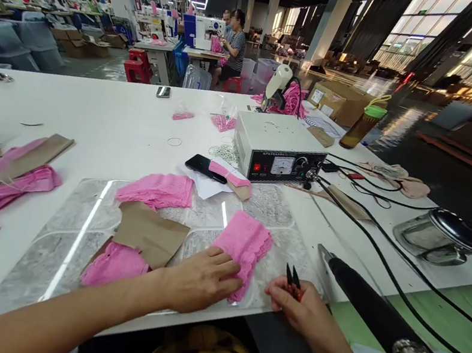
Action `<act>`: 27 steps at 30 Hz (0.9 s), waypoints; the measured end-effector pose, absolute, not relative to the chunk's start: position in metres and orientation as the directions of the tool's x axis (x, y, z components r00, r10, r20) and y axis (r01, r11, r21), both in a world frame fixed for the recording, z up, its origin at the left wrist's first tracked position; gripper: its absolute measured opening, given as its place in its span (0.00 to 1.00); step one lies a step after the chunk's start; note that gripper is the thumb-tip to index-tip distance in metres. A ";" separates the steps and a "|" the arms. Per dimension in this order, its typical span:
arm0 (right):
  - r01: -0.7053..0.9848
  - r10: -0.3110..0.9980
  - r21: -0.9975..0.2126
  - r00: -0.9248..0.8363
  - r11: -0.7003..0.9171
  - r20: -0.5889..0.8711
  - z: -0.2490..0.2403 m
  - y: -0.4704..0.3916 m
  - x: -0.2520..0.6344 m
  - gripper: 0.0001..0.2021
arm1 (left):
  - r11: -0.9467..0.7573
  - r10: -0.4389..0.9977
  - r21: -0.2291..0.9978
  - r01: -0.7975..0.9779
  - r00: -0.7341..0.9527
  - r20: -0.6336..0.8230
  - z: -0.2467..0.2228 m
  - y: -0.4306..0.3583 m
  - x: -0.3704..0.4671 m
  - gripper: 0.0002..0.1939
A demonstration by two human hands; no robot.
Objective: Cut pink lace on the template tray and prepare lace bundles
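My left hand (202, 280) lies over the lower left of a folded pink lace-edged fabric piece (247, 239), its fingers lying on the cloth without gripping it. Right of the fabric, at the table's front edge, my right hand (304, 307) is closed around small thread snips (293, 279). Their dark pointed blades stick up from the fingers, while most of the handle is hidden. Left of my left hand are a brown paper sheet (150, 233), a stack of pink fabric (158, 189) behind it, and another pink bundle (115, 266) partly beneath it.
A clear mat (57, 230) covers the front of the white table (105, 111). Behind it stand a control box (283, 166) and a phone (205, 167). Cables and a black handheld tool (371, 304) lie right, near a glass mug (430, 238). A person (235, 48) sits at a far machine.
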State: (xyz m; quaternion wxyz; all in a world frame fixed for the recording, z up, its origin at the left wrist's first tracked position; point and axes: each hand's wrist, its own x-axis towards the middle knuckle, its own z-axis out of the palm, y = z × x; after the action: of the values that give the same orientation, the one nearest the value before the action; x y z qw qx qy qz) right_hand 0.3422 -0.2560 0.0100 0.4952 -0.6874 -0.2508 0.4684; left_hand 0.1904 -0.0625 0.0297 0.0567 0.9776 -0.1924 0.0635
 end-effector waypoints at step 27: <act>0.226 0.677 -0.903 0.730 -0.366 -0.092 -0.015 -0.234 0.277 0.11 | -0.802 0.024 0.588 0.105 0.989 -0.145 0.041 -0.081 0.207 0.12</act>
State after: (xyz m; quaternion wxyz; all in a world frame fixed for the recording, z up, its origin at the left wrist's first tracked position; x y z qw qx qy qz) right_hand 0.2773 -0.2339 -0.0152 0.4857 -0.7931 -0.2848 0.2322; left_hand 0.2073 -0.0806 0.0412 0.3127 0.9470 0.0340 -0.0652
